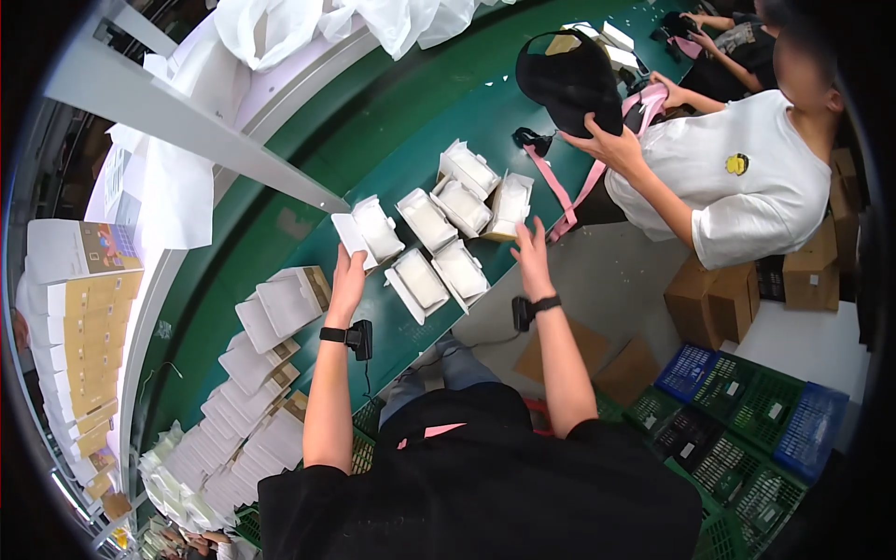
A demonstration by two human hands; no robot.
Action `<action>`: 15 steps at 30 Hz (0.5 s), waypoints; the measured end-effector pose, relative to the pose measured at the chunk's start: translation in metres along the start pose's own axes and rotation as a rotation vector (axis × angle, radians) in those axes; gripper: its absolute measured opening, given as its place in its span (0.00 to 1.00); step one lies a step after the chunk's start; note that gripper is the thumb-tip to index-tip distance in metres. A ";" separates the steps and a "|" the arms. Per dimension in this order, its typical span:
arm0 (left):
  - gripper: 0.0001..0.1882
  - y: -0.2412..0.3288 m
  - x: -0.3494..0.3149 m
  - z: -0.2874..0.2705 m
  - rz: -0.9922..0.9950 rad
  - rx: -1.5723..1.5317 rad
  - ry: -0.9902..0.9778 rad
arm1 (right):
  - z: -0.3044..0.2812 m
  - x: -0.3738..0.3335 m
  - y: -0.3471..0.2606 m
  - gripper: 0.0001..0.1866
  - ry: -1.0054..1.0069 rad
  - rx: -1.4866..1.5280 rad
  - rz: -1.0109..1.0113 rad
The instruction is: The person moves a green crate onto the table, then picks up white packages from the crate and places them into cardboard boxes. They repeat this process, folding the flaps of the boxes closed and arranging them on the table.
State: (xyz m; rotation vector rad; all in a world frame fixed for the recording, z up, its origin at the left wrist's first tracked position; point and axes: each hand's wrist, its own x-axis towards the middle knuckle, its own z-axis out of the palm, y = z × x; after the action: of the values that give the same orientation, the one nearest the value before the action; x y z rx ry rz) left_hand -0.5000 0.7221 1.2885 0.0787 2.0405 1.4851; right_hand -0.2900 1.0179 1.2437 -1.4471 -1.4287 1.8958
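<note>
**Both hands at the cluster of open white boxes on the green belt**

Left hand [347,271] is up at the 9 o'clock edge of the box cluster, fingers closed on the flap of the small open white box [366,231] — pinched on its near-left lid edge, box resting on or just above the green conveyor belt [411,140]. Right hand [532,252] sits at the 3 o'clock side, fingers spread apart, holding nothing, fingertips just beside the upright box [511,203] and near the front-right box [461,269]. Between the hands: about seven open white boxes [427,220], lids flapped out, packed close and some touching. Both wrists carry a black strap with a small device.

At 8 o'clock, a run of stacked flat white cartons [250,411] along the belt edge; further out at 9 o'clock, a stack of tan boxes [89,355]. At 1 o'clock a co-worker in a white shirt [747,177] handles a black bag [569,79] with pink straps. Green and blue crates [756,420] on the floor at 4 o'clock.

Judgement on doing it well: keep the pinch on the flap light so the thin card doesn't crease, support the box from below before lifting, and bring the free right hand onto one box only — neighbours are tight, easy to knock over.
</note>
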 end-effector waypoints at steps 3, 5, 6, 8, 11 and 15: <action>0.27 -0.009 0.012 -0.003 0.014 0.142 0.118 | 0.015 0.020 -0.039 0.31 -0.210 -0.121 0.022; 0.27 -0.003 0.020 -0.003 -0.064 0.233 -0.098 | 0.008 0.036 -0.036 0.29 -0.234 -0.100 0.058; 0.27 0.001 0.023 -0.003 -0.104 0.277 -0.205 | 0.002 0.046 -0.034 0.27 -0.255 -0.088 0.096; 0.27 0.004 0.025 -0.008 -0.133 0.214 -0.224 | -0.006 0.068 -0.028 0.25 -0.265 -0.070 0.131; 0.28 0.000 0.014 -0.015 -0.203 0.079 -0.266 | -0.011 0.112 -0.030 0.23 -0.317 -0.367 -0.035; 0.29 -0.008 -0.004 -0.033 -0.269 -0.267 -0.060 | -0.002 0.158 -0.063 0.22 -0.381 -0.324 -0.019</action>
State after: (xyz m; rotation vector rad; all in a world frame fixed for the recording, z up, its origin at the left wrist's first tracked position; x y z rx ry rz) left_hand -0.5108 0.6896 1.2894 -0.2457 1.7118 1.5454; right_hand -0.3707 1.1653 1.2181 -1.2353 -1.9942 2.0806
